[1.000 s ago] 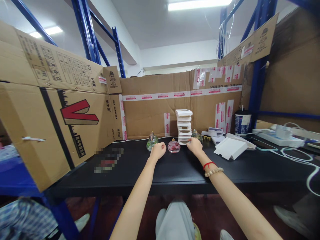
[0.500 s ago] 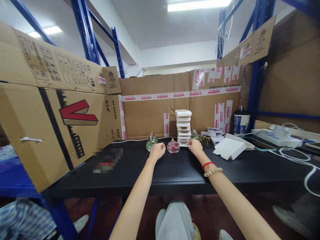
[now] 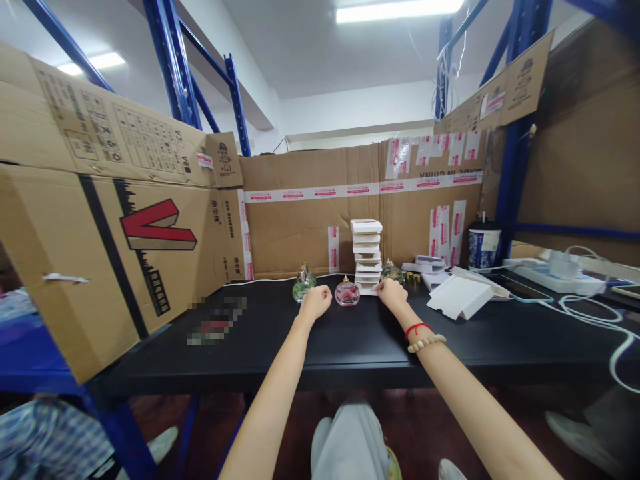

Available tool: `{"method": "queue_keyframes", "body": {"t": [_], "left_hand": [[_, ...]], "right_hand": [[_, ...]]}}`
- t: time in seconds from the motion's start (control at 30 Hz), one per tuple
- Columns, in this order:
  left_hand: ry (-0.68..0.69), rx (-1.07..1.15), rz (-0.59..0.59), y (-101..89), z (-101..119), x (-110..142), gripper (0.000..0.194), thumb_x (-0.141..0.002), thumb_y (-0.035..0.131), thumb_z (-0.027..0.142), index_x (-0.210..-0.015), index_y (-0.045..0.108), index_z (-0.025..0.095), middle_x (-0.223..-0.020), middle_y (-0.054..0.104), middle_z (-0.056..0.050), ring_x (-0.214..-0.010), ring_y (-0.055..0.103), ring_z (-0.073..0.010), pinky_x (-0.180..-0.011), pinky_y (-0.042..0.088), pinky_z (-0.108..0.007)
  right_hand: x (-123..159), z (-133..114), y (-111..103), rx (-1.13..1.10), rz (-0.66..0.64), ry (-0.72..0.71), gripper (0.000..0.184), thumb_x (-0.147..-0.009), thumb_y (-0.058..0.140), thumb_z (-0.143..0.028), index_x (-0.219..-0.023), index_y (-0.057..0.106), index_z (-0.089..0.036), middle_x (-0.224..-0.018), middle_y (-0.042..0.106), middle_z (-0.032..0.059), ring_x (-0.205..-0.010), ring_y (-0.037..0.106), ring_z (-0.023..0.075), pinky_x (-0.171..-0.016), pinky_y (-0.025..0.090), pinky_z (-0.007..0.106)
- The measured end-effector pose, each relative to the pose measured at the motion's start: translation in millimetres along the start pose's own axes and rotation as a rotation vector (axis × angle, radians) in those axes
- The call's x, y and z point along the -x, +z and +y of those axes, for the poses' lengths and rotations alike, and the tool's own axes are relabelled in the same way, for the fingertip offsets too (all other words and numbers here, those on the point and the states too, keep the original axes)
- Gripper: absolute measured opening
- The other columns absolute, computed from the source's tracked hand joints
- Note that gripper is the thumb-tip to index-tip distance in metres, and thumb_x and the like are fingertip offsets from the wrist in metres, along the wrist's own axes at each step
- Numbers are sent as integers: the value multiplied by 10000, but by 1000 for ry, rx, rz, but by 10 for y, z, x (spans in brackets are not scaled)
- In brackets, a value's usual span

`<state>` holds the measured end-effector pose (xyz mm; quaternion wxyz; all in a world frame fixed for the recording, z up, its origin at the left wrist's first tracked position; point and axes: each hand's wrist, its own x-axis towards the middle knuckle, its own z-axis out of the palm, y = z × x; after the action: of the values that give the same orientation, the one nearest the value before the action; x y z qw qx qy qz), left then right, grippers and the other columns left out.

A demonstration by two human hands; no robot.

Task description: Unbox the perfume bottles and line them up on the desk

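Resting on the black table, my left hand [image 3: 316, 302] is curled into a loose fist with nothing showing in it. Just behind it stand green glass perfume bottles [image 3: 301, 288], partly hidden by the hand. A round pink perfume bottle [image 3: 347, 292] sits upright between my two hands, touching neither. My right hand [image 3: 392, 293], with a red cord and a beaded bracelet at the wrist, is also closed and appears to hold nothing. It lies in front of another glass bottle [image 3: 393, 271] and beside a stack of white boxes [image 3: 367, 250].
Small gold caps [image 3: 412, 277] lie right of my right hand. Folded white cartons [image 3: 460, 296], a patterned cup [image 3: 484, 247], a power strip [image 3: 560, 275] and white cables fill the right side. Cardboard panels [image 3: 310, 227] wall the table [image 3: 240, 357] at the back and left.
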<state>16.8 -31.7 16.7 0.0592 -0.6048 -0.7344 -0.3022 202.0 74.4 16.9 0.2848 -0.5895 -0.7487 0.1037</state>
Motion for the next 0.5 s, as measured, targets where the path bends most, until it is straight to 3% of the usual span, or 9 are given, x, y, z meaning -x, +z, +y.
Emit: {"method": "queue_keyframes", "body": {"t": [0.33,0.5], "left_hand": [[-1,-3,-4,35,-31,-22,191,-767,457,168,-725,641,199,-663,621,-3,-633,554,-131,-575,342,-211],[6,2,-4,31,-27,-16,191,-763,455,159,-716,636,196,-653,614,-3,-624,546,-129,-564,331,-209]], "right_hand": [[-146,133,22,-115,80,70,197,-737,567,-167,-841,723,-227,-881,688,95,-835,646,220,-655,468,261],[-193,189,-1,-132,141,113,268,-746,524,-152,-919,701,-254,-956,668,85,-886,632,216,-704,472,288]]}}
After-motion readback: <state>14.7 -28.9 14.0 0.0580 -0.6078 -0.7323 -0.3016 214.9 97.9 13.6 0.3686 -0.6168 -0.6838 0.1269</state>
